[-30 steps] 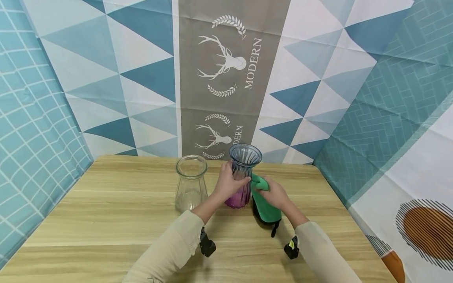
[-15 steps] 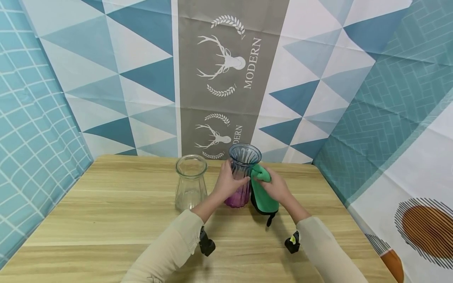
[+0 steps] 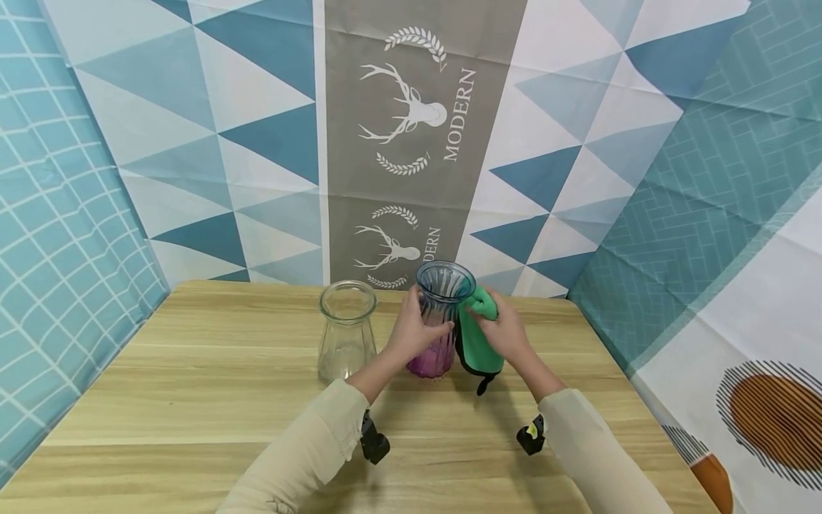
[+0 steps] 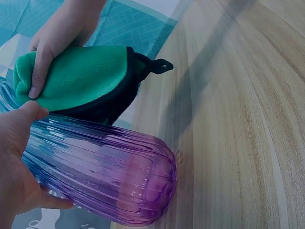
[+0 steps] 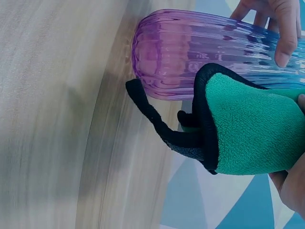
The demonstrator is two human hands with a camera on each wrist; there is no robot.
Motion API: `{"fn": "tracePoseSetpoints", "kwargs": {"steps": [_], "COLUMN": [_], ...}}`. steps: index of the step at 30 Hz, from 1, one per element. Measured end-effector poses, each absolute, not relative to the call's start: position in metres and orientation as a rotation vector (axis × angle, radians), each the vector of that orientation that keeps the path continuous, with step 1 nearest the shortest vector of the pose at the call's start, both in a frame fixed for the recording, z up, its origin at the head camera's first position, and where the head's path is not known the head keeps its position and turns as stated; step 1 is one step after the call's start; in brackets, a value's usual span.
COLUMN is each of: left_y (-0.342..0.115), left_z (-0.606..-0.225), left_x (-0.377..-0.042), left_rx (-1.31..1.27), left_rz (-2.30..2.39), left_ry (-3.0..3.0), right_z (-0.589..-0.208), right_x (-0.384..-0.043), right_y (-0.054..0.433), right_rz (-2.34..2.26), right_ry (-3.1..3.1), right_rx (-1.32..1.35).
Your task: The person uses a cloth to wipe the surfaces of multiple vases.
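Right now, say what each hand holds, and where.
Left hand: blue-and-purple ribbed glass vase, around its upper body. Right hand: green black-edged cloth, by its folded upper end.

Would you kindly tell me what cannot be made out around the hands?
Head: part of the purple-blue vase, covered by the left hand.
Left wrist: most fingers of the right hand, hidden behind the green cloth.
Right wrist: the vase's upper end, cut off by the right edge.

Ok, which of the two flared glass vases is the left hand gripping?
The ribbed glass vase, blue above and purple below: the left hand grips its side. The clear, colourless glass vase stands left of it, not held.
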State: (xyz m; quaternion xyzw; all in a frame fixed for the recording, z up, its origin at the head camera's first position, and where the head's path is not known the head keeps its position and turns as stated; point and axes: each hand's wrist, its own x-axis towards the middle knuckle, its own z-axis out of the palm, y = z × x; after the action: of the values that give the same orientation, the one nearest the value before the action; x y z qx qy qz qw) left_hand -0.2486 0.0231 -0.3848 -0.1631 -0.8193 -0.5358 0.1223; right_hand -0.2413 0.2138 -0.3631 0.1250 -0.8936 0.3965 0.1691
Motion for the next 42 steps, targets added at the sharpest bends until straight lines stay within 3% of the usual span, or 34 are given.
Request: {"fn": "tracePoseSetpoints", "kwargs": {"steps": [15,42], "left_y": [0.024,0.023], "left_z": [-0.382,-0.383], "left_x": [-0.253,-0.252], "left_rx": [-0.48,-0.513], "left_rz": [-1.545,-1.587], "left_ry": [-2.429,-2.429], "right_z": [-0.358,-0.384], "right_x": [-0.245,-0.242], "right_y": [0.214,0.219], "right_rz": [1.132,0.939], "right_ry": [-2.49,-2.764], "right_rx": [0.391,0.476]}}
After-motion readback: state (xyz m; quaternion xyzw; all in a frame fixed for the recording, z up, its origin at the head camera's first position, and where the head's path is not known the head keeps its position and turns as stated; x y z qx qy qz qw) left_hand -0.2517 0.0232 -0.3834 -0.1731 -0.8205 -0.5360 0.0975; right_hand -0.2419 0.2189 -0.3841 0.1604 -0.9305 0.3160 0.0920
